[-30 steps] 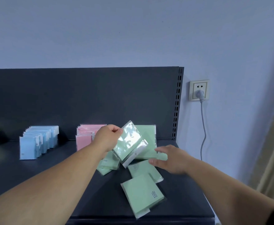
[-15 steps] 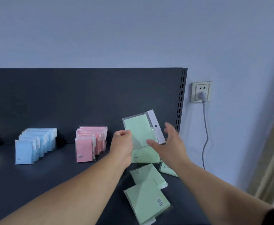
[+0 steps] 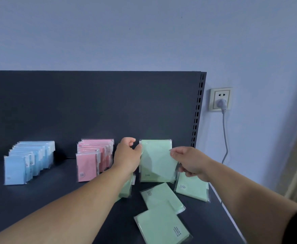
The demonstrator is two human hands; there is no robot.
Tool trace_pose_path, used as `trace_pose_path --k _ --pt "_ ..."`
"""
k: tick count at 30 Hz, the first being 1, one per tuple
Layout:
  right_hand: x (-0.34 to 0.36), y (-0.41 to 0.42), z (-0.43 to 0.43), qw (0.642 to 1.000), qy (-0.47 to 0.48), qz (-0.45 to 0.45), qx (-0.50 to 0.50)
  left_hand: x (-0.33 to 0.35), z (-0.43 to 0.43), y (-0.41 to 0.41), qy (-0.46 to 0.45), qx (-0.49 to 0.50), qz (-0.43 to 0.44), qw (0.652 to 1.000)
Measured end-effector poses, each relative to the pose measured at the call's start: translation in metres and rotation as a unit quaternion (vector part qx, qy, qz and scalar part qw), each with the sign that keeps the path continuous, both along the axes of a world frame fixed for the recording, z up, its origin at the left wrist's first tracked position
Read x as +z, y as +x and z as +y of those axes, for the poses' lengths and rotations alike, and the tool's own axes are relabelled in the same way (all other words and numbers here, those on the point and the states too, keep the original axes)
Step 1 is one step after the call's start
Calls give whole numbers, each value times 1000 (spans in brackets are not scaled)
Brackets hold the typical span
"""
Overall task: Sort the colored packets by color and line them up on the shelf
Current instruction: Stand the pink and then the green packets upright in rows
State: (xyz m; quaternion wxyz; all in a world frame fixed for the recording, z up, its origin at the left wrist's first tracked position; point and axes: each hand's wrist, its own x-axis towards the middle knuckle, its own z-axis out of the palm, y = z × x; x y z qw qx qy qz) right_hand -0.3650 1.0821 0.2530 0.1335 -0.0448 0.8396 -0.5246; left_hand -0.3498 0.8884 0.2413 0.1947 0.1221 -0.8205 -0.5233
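Both hands pinch one upright pale green plastic-wrapped packet (image 3: 157, 161) near the dark shelf's (image 3: 38, 199) right back edge, left hand (image 3: 127, 156) gripping its left edge, right hand (image 3: 190, 161) its right edge, long axis vertical, loose green packets (image 3: 161, 228) flat toward the front edge.

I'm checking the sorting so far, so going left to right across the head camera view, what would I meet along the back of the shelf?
Row of light blue packets → row of pink packets → left hand → upright pale green packet held between both hands → right hand → white wall socket with grey plug.
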Motion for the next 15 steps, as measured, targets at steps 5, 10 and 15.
trace_pose_path --k 5,10,15 --pt "-12 -20 -6 990 129 46 22 1 0 2 -242 -141 -232 932" --pt "-18 -21 -11 911 398 100 45 -3 7 0 -373 -133 -287 873" --pt "-19 -26 -15 928 365 76 27 -9 4 -7 -250 -135 -258 923"
